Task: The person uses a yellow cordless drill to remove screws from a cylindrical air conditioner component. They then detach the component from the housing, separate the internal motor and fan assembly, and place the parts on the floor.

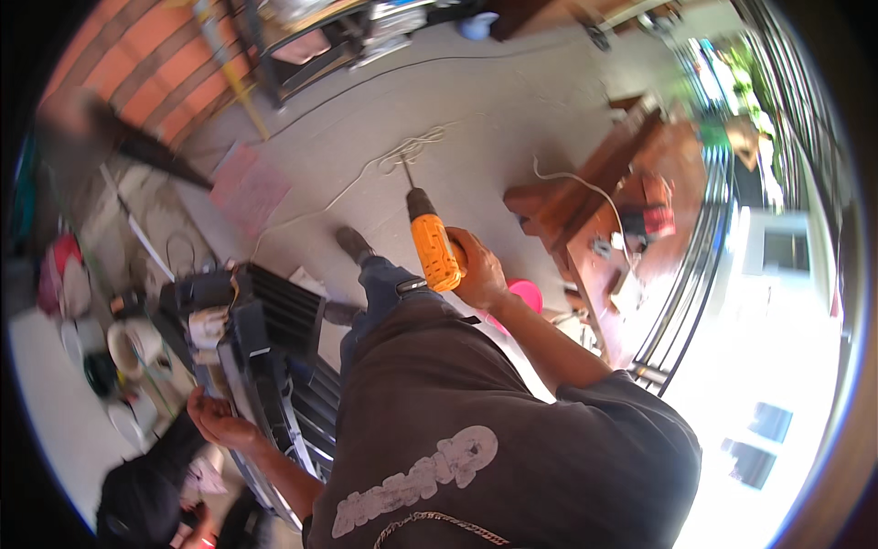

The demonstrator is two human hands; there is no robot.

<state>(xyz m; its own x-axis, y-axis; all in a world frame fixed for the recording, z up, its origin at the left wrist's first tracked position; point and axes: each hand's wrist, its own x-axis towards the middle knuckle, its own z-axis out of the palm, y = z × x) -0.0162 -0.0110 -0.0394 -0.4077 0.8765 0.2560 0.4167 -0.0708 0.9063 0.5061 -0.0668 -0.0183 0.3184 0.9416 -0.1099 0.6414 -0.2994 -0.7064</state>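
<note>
My right hand (480,273) grips an orange and black cordless drill (433,247) by its handle, in front of my body. A long thin bit (408,172) sticks out of its chuck, pointing away from me over the floor. To the lower left, my left hand (222,423) is raised with its fingers curled in. Whatever those fingers may hold is too small or hidden to make out. Beside that hand stands a dark metal stand (247,334) with black slatted bars (285,316), close to my legs.
A pale cord (338,199) lies loosely coiled across the floor (476,137). At right stands a reddish wooden bench (585,242) with small items on it. A pink basin (524,296) sits behind my right hand. Buckets (134,346) and another person (151,489) are at left.
</note>
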